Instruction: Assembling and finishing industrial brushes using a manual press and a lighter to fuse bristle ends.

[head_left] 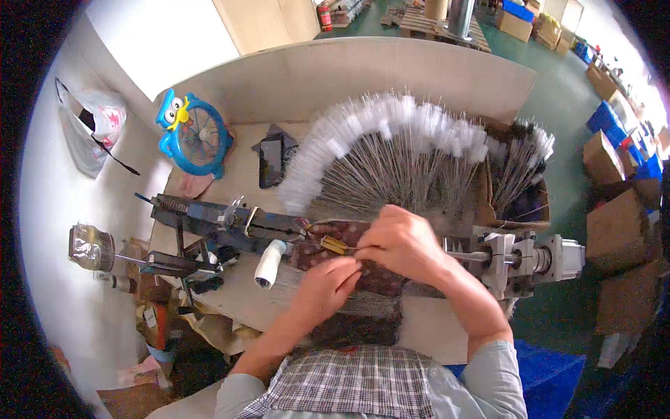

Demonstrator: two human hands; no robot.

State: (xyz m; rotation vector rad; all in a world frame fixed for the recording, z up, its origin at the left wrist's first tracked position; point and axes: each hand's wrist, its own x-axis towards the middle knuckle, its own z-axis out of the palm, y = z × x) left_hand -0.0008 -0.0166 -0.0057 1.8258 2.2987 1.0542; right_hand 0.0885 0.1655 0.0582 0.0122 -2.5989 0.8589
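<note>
Checked apron (356,384); hands (403,243) close together, grip unclear; pale bench (436,318), green floor (555,87) beyond.

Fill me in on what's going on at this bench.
A person works with both hands close together at a bench-mounted machine. The left hand and right hand meet fingertip to fingertip beside a small brass-coloured piece; anything pinched there is too small to make out. Beyond them, white-tipped wire brushes lie fanned out.

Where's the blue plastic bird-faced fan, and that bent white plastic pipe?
Blue plastic bird-faced fan (203,133), head view: middle of its round grille.
Bent white plastic pipe (269,267), head view: middle of its long section.
</note>
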